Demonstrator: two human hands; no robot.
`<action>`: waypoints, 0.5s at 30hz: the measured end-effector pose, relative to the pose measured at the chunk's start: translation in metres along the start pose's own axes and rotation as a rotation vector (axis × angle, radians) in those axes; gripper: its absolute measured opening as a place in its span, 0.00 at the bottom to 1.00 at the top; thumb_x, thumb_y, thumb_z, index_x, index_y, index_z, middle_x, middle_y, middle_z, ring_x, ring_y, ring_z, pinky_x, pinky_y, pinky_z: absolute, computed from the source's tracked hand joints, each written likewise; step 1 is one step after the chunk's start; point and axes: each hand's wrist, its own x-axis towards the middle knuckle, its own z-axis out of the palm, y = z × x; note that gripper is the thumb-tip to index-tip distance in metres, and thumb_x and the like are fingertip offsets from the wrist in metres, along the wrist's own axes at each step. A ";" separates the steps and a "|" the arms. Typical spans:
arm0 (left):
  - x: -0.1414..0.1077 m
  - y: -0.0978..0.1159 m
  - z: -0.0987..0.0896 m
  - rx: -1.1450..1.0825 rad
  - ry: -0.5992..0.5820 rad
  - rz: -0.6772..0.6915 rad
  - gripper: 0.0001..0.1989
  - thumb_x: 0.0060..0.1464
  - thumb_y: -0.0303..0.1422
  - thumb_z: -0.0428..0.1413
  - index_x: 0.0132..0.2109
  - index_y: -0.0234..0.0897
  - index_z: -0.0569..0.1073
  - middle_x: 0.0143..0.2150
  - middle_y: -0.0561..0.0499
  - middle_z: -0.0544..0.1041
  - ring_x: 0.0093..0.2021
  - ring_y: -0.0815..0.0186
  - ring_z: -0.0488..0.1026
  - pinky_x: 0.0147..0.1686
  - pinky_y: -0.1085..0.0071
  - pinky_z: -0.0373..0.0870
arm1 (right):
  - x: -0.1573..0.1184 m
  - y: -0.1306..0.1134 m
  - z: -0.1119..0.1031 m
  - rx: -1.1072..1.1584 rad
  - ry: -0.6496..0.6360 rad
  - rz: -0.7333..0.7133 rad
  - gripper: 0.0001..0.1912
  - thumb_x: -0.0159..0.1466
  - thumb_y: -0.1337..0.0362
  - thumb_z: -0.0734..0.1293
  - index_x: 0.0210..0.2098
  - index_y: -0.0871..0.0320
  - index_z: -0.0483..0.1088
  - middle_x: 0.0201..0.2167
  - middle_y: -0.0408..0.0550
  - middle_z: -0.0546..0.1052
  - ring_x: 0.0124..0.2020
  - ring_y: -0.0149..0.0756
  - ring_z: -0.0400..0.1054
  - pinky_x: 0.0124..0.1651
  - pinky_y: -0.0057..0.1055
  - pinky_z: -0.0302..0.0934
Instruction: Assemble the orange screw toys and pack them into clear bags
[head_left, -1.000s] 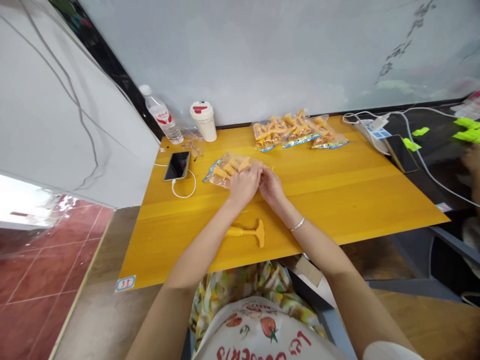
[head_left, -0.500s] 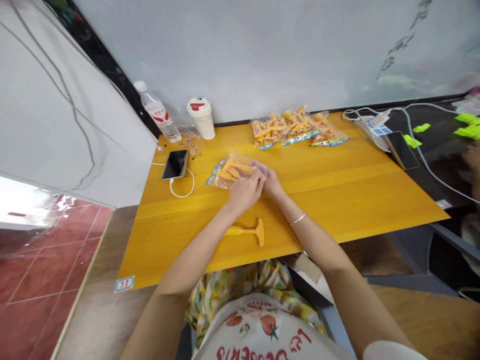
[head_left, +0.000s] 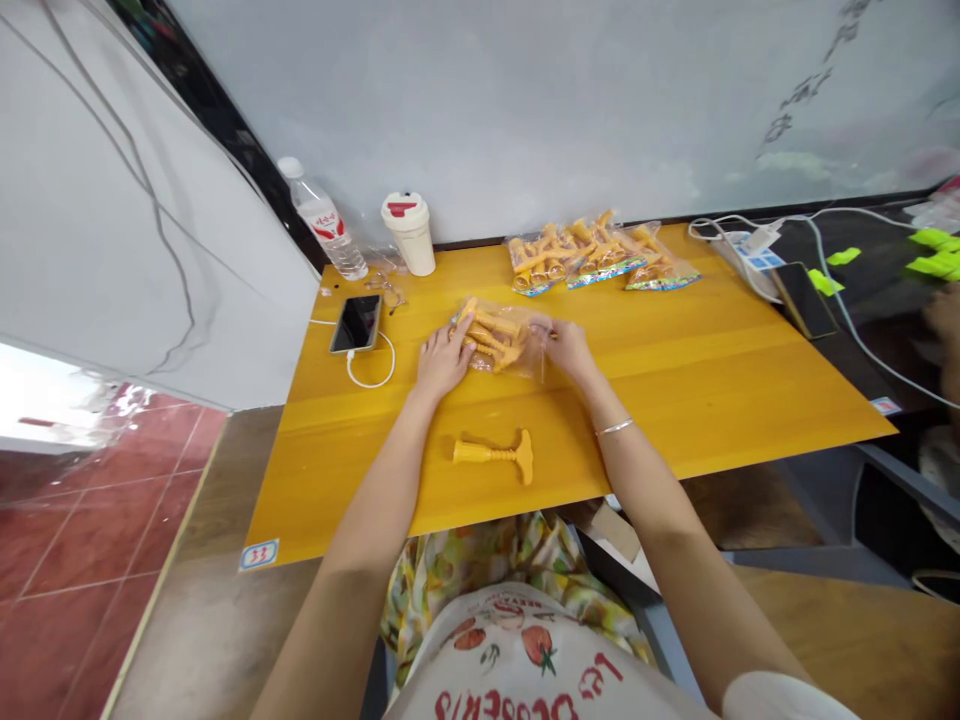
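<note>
Bag of orange plastic pieces (head_left: 496, 336) now lies flat in the middle of the yellow wooden desk (head_left: 712, 375), further right and higher in the frame than a moment ago. The two hands, pressed together over it earlier, have parted: the left hand (head_left: 444, 362) sits at the bag's left end, its fingers (head_left: 457, 335) spread open and resting on the plastic, while the right hand (head_left: 566, 350) is at the right end, its fingers bent over the clear film. Whether they pinch it or only press on it, I cannot tell. The bag's contents now show uncovered between the hands: several pieces, too jumbled to count.

Counted on the desk: three more filled bags (head_left: 600, 262) in a row at upper centre, one loose orange T-shaped piece (head_left: 491, 455) below the hands, one phone (head_left: 357, 324) on a white charging cable (head_left: 371, 372) at left, one water bottle (head_left: 322, 220) and one white lidded cup (head_left: 409, 235) at the upper left. Past the desk's upper right corner lie a second phone (head_left: 802, 300) and a power strip (head_left: 750, 252); another person's hand (head_left: 945, 315) shows at the right edge.
</note>
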 end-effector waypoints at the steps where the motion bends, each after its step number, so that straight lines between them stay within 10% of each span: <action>1: 0.000 0.000 0.001 0.018 0.018 -0.019 0.30 0.67 0.42 0.43 0.73 0.47 0.51 0.66 0.39 0.67 0.63 0.50 0.66 0.59 0.52 0.64 | 0.000 -0.001 -0.004 -0.082 0.011 -0.036 0.06 0.52 0.70 0.75 0.24 0.51 0.78 0.24 0.41 0.80 0.39 0.42 0.76 0.52 0.40 0.69; 6: -0.001 -0.004 0.005 0.013 0.103 -0.106 0.31 0.67 0.42 0.44 0.73 0.44 0.52 0.67 0.36 0.65 0.63 0.48 0.66 0.59 0.50 0.65 | -0.034 -0.003 -0.033 -0.484 -0.176 -0.128 0.05 0.56 0.68 0.73 0.25 0.52 0.79 0.22 0.42 0.79 0.28 0.40 0.74 0.46 0.40 0.70; 11: 0.004 -0.015 0.010 -0.182 0.232 -0.167 0.34 0.67 0.44 0.43 0.74 0.33 0.47 0.69 0.32 0.62 0.68 0.49 0.62 0.63 0.51 0.61 | -0.125 -0.010 -0.031 -0.669 -0.573 -0.239 0.26 0.61 0.55 0.74 0.58 0.47 0.73 0.57 0.52 0.76 0.56 0.49 0.71 0.60 0.48 0.65; 15: 0.007 -0.021 0.017 -0.291 0.290 -0.201 0.35 0.68 0.46 0.40 0.72 0.25 0.47 0.69 0.29 0.60 0.71 0.54 0.58 0.67 0.58 0.56 | -0.169 -0.011 -0.005 -0.898 -0.575 -0.349 0.15 0.64 0.57 0.71 0.51 0.52 0.76 0.60 0.56 0.72 0.60 0.52 0.65 0.62 0.52 0.63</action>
